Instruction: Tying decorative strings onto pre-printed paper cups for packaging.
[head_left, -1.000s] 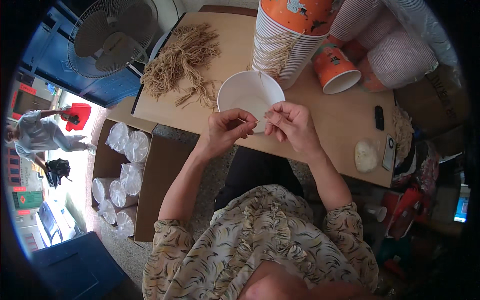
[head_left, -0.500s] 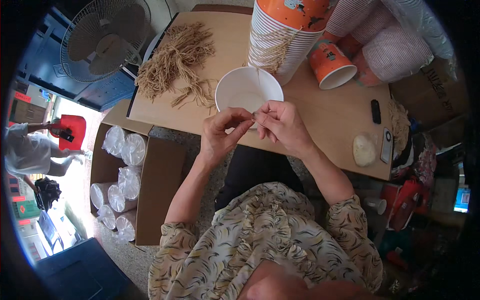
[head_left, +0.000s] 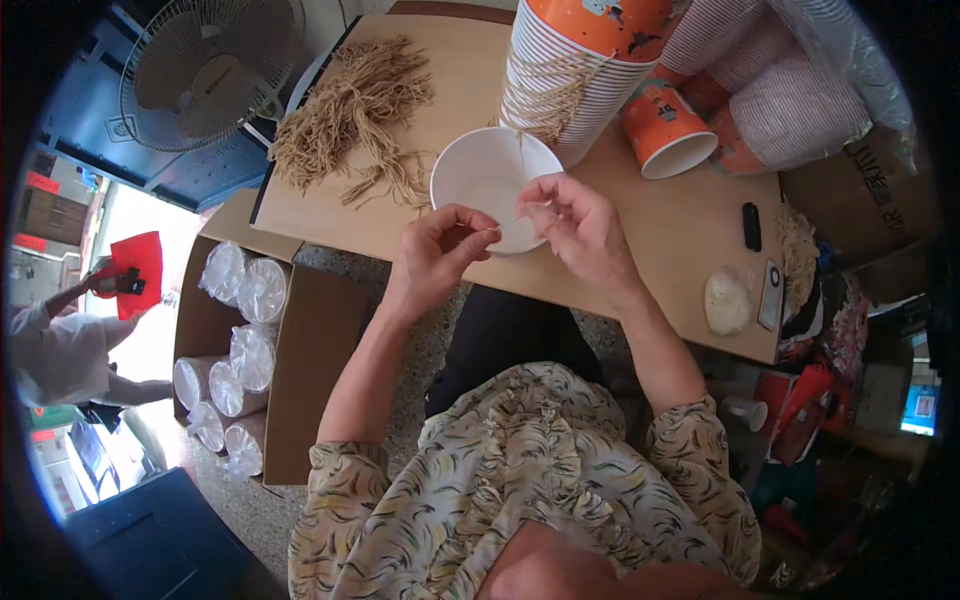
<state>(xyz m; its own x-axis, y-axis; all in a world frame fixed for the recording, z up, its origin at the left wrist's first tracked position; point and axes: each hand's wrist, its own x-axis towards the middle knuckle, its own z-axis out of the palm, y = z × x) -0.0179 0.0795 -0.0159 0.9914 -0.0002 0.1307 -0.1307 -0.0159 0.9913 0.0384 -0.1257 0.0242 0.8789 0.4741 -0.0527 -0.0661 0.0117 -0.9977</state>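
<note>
Fingers (head_left: 468, 216) parted, strand (head_left: 512, 222) (thin, pale) between

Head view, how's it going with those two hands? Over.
Left hand and right hand pinching, slightly apart. Thin strand seemingly between them. White cup behind them in view; nothing visibly blocking the hands.

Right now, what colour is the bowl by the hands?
The bowl is white inside; head view shows it.

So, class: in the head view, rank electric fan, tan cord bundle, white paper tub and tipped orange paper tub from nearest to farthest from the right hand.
1. White paper tub, partly behind the right hand
2. Tipped orange paper tub, ahead, right
3. Tan cord bundle, ahead, left
4. Electric fan, upper left
</note>
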